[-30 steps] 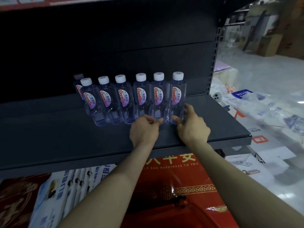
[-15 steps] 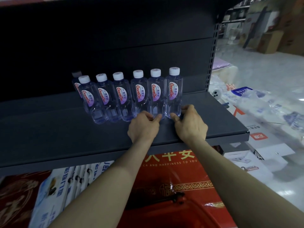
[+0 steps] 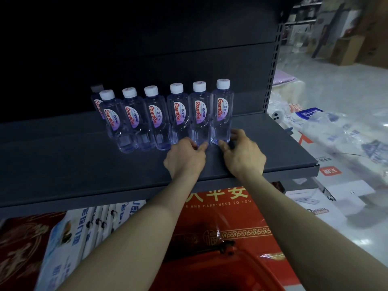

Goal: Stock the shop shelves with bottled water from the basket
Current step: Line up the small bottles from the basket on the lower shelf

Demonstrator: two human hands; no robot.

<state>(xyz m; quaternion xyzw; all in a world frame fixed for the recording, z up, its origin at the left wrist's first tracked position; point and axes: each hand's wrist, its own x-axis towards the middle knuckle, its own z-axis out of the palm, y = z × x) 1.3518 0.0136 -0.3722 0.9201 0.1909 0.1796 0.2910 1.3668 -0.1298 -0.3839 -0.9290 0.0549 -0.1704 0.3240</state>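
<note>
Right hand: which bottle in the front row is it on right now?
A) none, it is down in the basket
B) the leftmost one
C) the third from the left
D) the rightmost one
D: the right hand has its thumb and fingers curled round the base of the rightmost bottle, which stands upright on the shelf.

The shelf (image 3: 63, 164) has wide bare room left of the row of bottles (image 3: 154, 120) and on their near side (less on the right). The back wall (image 3: 189, 64) blocks the far side.
</note>
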